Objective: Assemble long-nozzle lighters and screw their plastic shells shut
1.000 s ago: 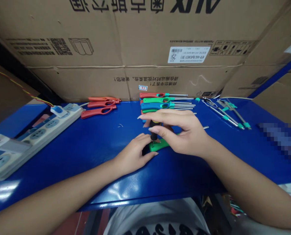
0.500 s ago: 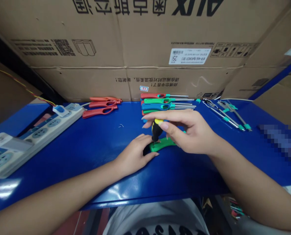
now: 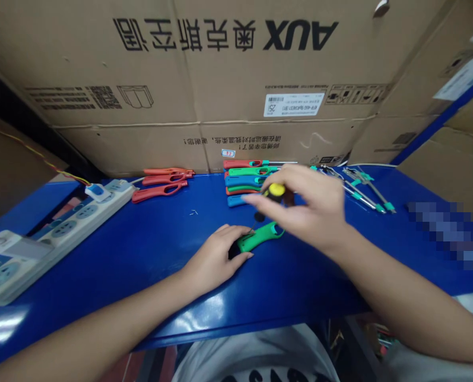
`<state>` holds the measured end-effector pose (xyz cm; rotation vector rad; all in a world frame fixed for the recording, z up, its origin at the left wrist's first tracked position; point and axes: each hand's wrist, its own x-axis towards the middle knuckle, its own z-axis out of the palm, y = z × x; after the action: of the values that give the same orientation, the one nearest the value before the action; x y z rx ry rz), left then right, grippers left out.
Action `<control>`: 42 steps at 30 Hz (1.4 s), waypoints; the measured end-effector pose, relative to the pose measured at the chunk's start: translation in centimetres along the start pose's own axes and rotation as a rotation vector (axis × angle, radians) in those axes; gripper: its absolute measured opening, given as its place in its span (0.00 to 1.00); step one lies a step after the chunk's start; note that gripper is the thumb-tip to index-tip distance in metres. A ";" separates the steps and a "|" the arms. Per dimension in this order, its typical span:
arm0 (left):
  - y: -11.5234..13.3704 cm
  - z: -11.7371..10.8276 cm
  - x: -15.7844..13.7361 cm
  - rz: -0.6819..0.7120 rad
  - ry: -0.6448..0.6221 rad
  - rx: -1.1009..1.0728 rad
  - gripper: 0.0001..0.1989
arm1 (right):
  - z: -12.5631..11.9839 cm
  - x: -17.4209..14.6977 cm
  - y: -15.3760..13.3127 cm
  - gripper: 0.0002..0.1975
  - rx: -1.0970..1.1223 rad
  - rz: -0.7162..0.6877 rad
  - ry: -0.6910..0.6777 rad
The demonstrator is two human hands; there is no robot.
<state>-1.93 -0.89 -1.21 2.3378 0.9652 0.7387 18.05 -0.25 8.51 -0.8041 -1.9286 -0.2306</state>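
Observation:
On the blue table, my left hand grips the butt end of a green long-nosed lighter between thumb and fingers. The lighter lies flat, and its metal tube is hidden behind my other hand. Above it, my right hand has its thumb and fingers closed round a yellow and black screwdriver. The screwdriver leans to the right, its thin shaft pointing down to the butt end near my left fingertips. Whether its tip touches the lighter I cannot tell.
Behind my hands lie stacked red, green and blue lighters. Red handle shells and tiny screws are to the left, with a power strip beyond. Metal lighter tubes lie at right. A cardboard box stands behind.
The screwdriver has gone from nearly upright to leaning right, as my right hand moved up and to the right. My left hand keeps its hold on the lighter. The view has tilted slightly.

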 end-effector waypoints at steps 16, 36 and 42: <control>0.6 -1.3 -0.3 0.010 -0.093 0.269 0.23 | -6.4 -4.9 17.3 0.12 -0.666 0.496 0.036; -1.3 -1.3 0.4 0.043 -0.007 0.224 0.17 | -6.1 -5.4 16.7 0.23 -0.660 0.945 -0.564; -2.5 -1.5 1.0 0.025 0.032 0.199 0.18 | -6.3 -4.9 15.4 0.12 -0.191 0.826 -0.864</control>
<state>-3.44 1.76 -1.40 2.5201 1.0684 0.7208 33.57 6.31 4.66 -1.9763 -2.1359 0.5276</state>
